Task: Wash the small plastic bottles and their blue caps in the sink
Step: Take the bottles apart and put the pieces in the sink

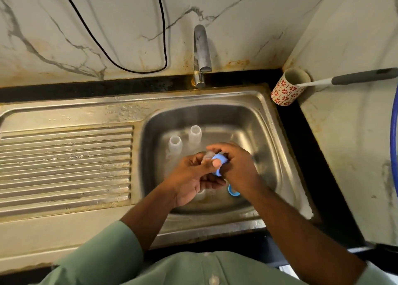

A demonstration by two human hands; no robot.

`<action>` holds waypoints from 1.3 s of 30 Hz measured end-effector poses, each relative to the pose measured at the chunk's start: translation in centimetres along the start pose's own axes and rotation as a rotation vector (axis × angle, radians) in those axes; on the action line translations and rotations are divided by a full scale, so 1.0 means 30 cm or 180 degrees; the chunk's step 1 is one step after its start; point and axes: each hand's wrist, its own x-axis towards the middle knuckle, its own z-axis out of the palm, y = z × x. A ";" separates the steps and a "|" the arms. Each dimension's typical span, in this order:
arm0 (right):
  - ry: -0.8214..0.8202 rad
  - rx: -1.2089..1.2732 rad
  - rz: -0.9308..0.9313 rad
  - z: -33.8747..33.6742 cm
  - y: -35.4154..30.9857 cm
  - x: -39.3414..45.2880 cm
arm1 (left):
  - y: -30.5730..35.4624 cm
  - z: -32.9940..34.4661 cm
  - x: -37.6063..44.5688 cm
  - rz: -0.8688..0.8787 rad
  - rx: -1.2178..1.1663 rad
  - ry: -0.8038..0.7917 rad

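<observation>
We see both hands meeting over sink basin [269, 121] centre. Left hand [189, 177] curls round clear bottle [207, 156], fingers wrapped under it. Right hand [234, 166] grips blue cap [219, 163] at bottle mouth, thumb and fingers curled over it. We count two more uncapped bottles: one [175, 143] and another [195, 134] upright near basin's far-left corner. Second blue cap [232, 191] lies on basin floor, partly hidden by right wrist. Tap [201, 50] at far edge; patterned cup [287, 86] with brush [349, 79] at far-right corner; drainboard [64, 164] on left.
</observation>
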 end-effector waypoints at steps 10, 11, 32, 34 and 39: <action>-0.0193 0.0198 0.0253 0.030 0.223 0.058 | -0.073 -0.088 0.196 -0.0675 0.0011 0.0807; -0.0070 0.0230 0.0402 0.031 0.243 0.084 | -0.075 -0.097 0.233 -0.0715 0.0295 0.0895; -0.0972 -0.3139 0.0985 -0.096 0.607 0.600 | -0.185 -0.244 0.860 -0.1016 0.1627 0.2175; -0.0885 -0.3260 0.1091 -0.092 0.602 0.601 | -0.187 -0.256 0.868 -0.0899 0.2069 0.2154; -0.0234 -0.3089 0.1258 -0.086 0.561 0.598 | -0.196 -0.313 0.840 -0.0785 0.2853 0.2190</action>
